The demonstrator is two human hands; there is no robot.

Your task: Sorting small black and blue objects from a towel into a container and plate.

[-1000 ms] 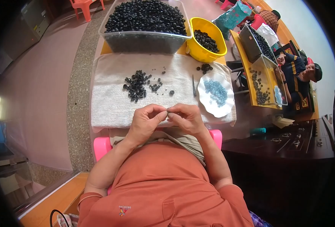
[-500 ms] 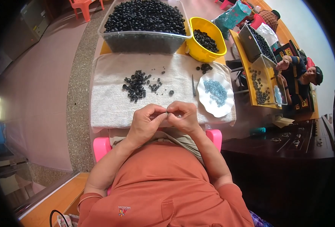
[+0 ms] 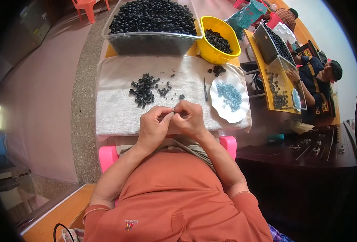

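A pale floor (image 3: 45,101) spreads to the left of the white cloth (image 3: 109,109), with a speckled strip (image 3: 84,101) running alongside it. Dark wooden furniture (image 3: 275,155) stands to the right of the cloth's near corner. Farther right of the cloth, a co-worker (image 3: 312,70) sits at a yellowish side table (image 3: 261,66). The cloth itself covers most of a wooden table (image 3: 233,61), whose top shows past its far edge.

Beyond that far edge of the cloth sits a large clear tub (image 3: 150,43) heaped with black ring-like pieces; a yellow basin (image 3: 214,56) with more of them stands past its far right corner. On the cloth's right side rests a scalloped white plate (image 3: 231,118) of pale blue beads (image 3: 229,96). A black pile (image 3: 143,92) lies left of the cloth's middle, and a thin dark tool (image 3: 205,88) lies on its right part.

The person's left hand (image 3: 155,123) and right hand (image 3: 190,119) meet over the middle of the cloth's near edge, hiding part of it. Thumbs and forefingers of both are pinched together on a small dark piece (image 3: 173,111), mostly covered by the fingertips; its shape cannot be told. The frame's upper edge cuts off the tub's far side.
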